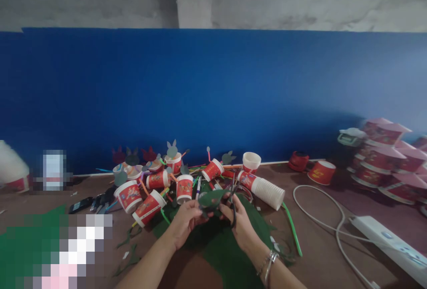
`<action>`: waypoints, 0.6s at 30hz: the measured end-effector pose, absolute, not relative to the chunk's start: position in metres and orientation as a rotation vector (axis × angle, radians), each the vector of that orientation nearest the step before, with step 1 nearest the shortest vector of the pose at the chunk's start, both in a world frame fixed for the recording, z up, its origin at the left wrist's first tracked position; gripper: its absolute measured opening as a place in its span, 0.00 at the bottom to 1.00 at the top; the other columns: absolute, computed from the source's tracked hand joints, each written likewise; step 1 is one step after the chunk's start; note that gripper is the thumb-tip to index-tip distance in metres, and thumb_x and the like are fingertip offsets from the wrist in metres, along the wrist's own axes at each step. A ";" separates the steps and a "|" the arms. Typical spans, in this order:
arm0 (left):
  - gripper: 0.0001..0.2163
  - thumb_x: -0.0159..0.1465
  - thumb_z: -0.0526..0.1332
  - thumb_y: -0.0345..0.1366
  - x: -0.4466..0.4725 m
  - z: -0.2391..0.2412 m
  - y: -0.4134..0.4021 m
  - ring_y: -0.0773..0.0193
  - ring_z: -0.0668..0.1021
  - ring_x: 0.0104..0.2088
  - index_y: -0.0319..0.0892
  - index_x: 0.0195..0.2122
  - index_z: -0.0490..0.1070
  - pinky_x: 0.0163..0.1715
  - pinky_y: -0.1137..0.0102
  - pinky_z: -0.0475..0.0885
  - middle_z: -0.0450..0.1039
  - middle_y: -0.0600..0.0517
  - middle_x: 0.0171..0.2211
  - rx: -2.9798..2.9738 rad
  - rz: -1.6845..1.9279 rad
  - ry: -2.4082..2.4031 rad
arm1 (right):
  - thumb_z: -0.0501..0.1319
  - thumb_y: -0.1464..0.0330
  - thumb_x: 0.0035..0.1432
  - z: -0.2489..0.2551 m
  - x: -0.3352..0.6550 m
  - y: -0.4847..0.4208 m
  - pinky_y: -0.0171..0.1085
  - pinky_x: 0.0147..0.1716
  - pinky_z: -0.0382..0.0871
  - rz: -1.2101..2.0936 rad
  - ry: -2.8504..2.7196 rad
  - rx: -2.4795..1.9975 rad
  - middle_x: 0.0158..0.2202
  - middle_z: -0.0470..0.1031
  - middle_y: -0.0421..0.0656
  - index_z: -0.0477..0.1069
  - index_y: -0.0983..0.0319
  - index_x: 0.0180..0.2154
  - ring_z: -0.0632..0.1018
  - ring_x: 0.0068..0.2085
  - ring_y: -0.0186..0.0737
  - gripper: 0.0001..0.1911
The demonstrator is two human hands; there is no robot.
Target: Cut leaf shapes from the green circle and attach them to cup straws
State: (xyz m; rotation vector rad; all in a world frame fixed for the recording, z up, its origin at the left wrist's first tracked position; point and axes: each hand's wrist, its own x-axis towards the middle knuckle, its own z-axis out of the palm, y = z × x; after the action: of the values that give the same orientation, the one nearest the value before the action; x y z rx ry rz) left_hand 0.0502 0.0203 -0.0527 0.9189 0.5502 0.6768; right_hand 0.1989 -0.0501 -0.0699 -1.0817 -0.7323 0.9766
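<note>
My left hand (pixel 187 221) pinches a small dark green piece of paper or felt (pixel 210 198) in front of me. Held in my right hand (pixel 240 223) is a pair of black-handled scissors (pixel 233 211), its blades pointing up and away beside the piece. Whether the blades touch the green edge I cannot tell. Beneath both hands spreads a larger dark green sheet (pixel 230 258). Just beyond them lie red-and-white paper cups, among them one cup (pixel 184 189) upright and another (pixel 149 208) on its side, several with coloured strips and animal-head cutouts (pixel 172 150).
A nested cup stack (pixel 267 191) lies right of centre. Farther right are a cable (pixel 340 218), a white power strip (pixel 390 240) and piled cups with pink tops (pixel 380 155). Green scraps (pixel 133 253) litter the table's left side. A blue wall (pixel 213 93) closes off the back.
</note>
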 end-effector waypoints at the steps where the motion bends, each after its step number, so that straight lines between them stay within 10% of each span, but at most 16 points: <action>1: 0.11 0.44 0.65 0.30 0.051 -0.054 0.020 0.60 0.79 0.30 0.41 0.18 0.59 0.31 0.72 0.69 0.73 0.53 0.21 0.939 0.655 0.555 | 0.69 0.62 0.41 -0.071 0.199 -0.050 0.30 0.24 0.63 0.983 -0.685 -1.059 0.28 0.66 0.37 0.64 0.60 0.35 0.70 0.29 0.33 0.20; 10: 0.06 0.43 0.56 0.32 0.044 -0.069 0.025 0.75 0.58 0.07 0.43 0.15 0.57 0.09 0.77 0.45 0.63 0.58 0.11 1.290 0.294 0.646 | 0.69 0.64 0.38 -0.063 0.207 -0.053 0.30 0.20 0.55 0.998 -0.560 -1.083 0.23 0.62 0.33 0.62 0.57 0.33 0.64 0.22 0.31 0.20; 18: 0.16 0.39 0.61 0.26 0.039 -0.073 0.040 0.78 0.49 0.13 0.42 0.11 0.50 0.15 0.74 0.39 0.44 0.64 0.10 1.482 0.321 0.667 | 0.67 0.68 0.40 -0.057 0.206 -0.057 0.28 0.18 0.47 1.048 -0.771 -1.094 0.20 0.55 0.31 0.61 0.58 0.33 0.56 0.20 0.27 0.18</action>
State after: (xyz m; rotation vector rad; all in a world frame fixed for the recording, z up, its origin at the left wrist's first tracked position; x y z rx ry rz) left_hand 0.0392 0.0396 -0.0730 1.4819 0.6665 0.3214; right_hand 0.2063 -0.0569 -0.0570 -1.0936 -0.7706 1.0477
